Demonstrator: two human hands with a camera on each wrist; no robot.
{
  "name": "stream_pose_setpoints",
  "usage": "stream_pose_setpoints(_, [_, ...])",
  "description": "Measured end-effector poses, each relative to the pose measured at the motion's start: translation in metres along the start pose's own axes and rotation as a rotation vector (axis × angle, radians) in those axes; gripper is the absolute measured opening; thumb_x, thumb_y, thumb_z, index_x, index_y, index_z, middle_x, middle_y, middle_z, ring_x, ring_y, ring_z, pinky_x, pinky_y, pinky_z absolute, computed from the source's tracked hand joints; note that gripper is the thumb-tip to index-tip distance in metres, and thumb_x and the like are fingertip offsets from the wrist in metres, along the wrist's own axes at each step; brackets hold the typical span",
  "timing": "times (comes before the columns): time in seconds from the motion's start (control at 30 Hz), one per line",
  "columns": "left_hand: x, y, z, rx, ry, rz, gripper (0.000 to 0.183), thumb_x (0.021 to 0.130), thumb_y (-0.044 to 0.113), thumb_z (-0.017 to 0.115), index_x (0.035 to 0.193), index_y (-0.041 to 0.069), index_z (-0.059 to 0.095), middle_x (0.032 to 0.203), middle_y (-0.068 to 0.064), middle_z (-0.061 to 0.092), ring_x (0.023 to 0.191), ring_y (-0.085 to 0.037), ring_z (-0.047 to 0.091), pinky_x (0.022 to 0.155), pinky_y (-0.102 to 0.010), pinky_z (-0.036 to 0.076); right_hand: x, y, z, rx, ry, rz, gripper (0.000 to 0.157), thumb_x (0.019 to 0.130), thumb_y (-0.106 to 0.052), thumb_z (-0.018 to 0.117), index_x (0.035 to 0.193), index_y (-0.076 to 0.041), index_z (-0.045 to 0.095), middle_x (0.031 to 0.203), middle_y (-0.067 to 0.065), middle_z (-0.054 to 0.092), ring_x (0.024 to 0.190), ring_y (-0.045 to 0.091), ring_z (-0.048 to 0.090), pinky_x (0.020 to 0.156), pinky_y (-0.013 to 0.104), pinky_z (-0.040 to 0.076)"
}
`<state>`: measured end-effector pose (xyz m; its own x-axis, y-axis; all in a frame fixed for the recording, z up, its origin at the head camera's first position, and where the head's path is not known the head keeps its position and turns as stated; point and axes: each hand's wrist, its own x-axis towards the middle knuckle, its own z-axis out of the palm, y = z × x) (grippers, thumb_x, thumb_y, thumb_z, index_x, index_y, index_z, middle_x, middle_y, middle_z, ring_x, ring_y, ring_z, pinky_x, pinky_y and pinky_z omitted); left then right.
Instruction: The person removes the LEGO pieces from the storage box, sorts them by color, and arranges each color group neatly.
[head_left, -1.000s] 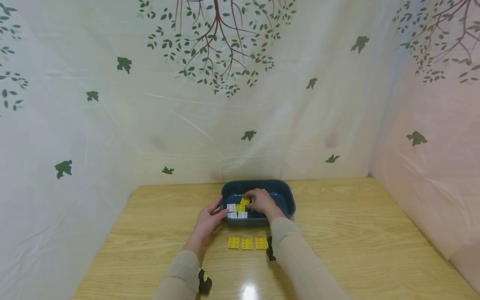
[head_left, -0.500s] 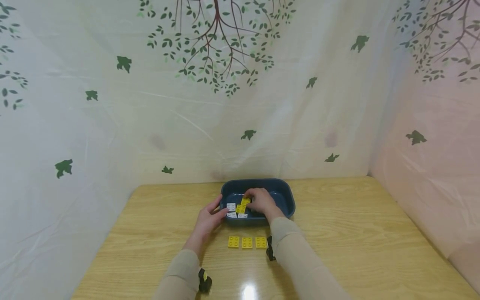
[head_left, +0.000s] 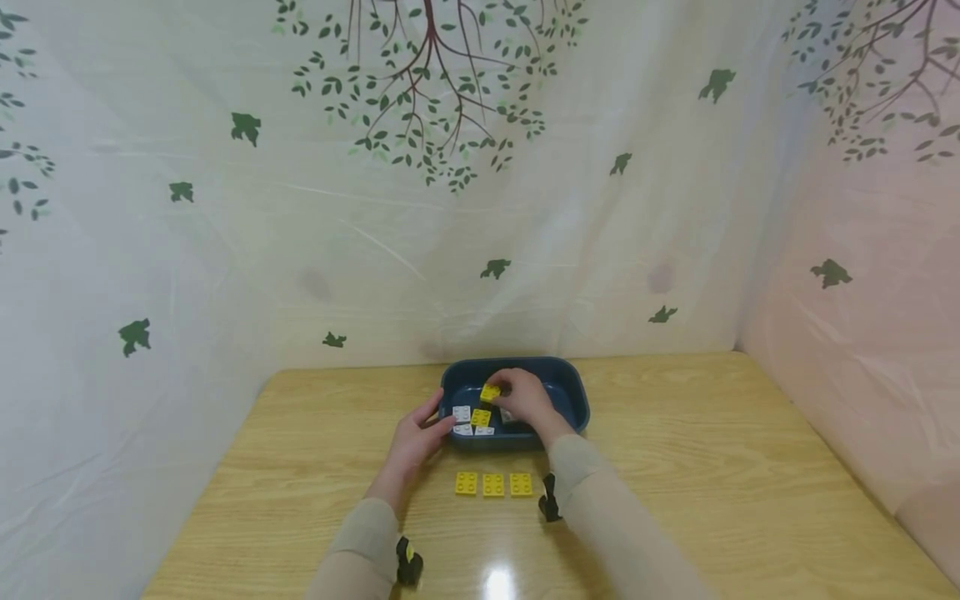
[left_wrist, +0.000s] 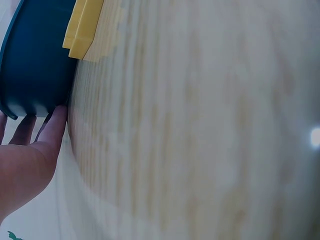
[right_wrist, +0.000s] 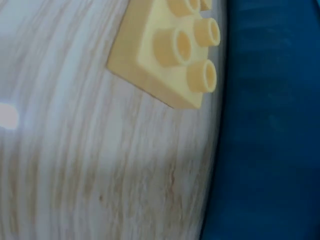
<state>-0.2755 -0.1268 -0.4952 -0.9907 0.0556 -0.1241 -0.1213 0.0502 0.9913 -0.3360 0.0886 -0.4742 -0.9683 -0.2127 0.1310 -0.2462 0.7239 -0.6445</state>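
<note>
My right hand is over the dark blue bin, pinching a yellow toy building brick between thumb and fingers. Below it in the bin lie another yellow brick and several white bricks, one partly hidden under the right hand. At the bin's left end, my left hand touches the wall with its fingers extended and the thumb at the near corner. The left wrist view shows the left hand's fingertips against the bin's outer side. The right hand is outside the right wrist view.
In front of the bin, three yellow bricks stand in a row on the wooden table. One yellow brick appears large beside the bin wall in the right wrist view. A leaf-patterned curtain rises behind the table.
My right hand has lifted the yellow brick slightly up and away from the other yellow brick in the bin. A white brick now shows under that hand. The left hand stays put.
</note>
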Motion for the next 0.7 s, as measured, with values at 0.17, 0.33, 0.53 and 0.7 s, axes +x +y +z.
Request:
stream_pose_setpoints(0.17, [0.000,0.000,0.000,-0.003,0.001,-0.007,0.060,0.094,0.018,0.070,0.149,0.025,0.047,0.156,-0.011,0.037,0.135,-0.036,0.044,0.102,-0.044,0.047,-0.004,-0.001,-0.006,0.046,-0.010,-0.017,0.028,0.086,-0.012,0.077,0.114,-0.014,0.073,0.112,0.002,0.068,0.102,0.020,0.061,0.094,0.041,0.051])
stream_pose_setpoints(0.33, [-0.001,0.000,0.000,-0.012,-0.005,0.005,0.060,0.094,0.017,0.069,0.149,0.022,0.047,0.156,-0.012,0.037,0.134,-0.037,0.044,0.102,-0.046,0.046,-0.012,-0.003,-0.014,0.078,-0.002,-0.073,0.028,0.087,-0.011,0.076,0.114,-0.014,0.072,0.113,0.001,0.068,0.104,0.021,0.062,0.096,0.041,0.051])
stream_pose_setpoints(0.53, [-0.001,-0.001,0.000,-0.017,-0.004,0.009,0.060,0.094,0.016,0.069,0.149,0.022,0.046,0.157,-0.013,0.035,0.135,-0.037,0.043,0.102,-0.045,0.046,-0.024,-0.004,-0.021,0.104,0.036,-0.122,0.028,0.086,-0.010,0.078,0.113,-0.012,0.073,0.112,0.002,0.069,0.103,0.021,0.063,0.096,0.040,0.051])
stream_pose_setpoints(0.7, [-0.001,0.000,0.001,-0.020,0.006,0.009,0.060,0.093,0.014,0.070,0.149,0.021,0.047,0.156,-0.013,0.036,0.134,-0.036,0.044,0.099,-0.041,0.049,-0.037,-0.003,-0.024,0.107,0.046,-0.108,0.029,0.086,-0.011,0.078,0.115,-0.014,0.073,0.113,0.000,0.069,0.103,0.018,0.062,0.095,0.039,0.051])
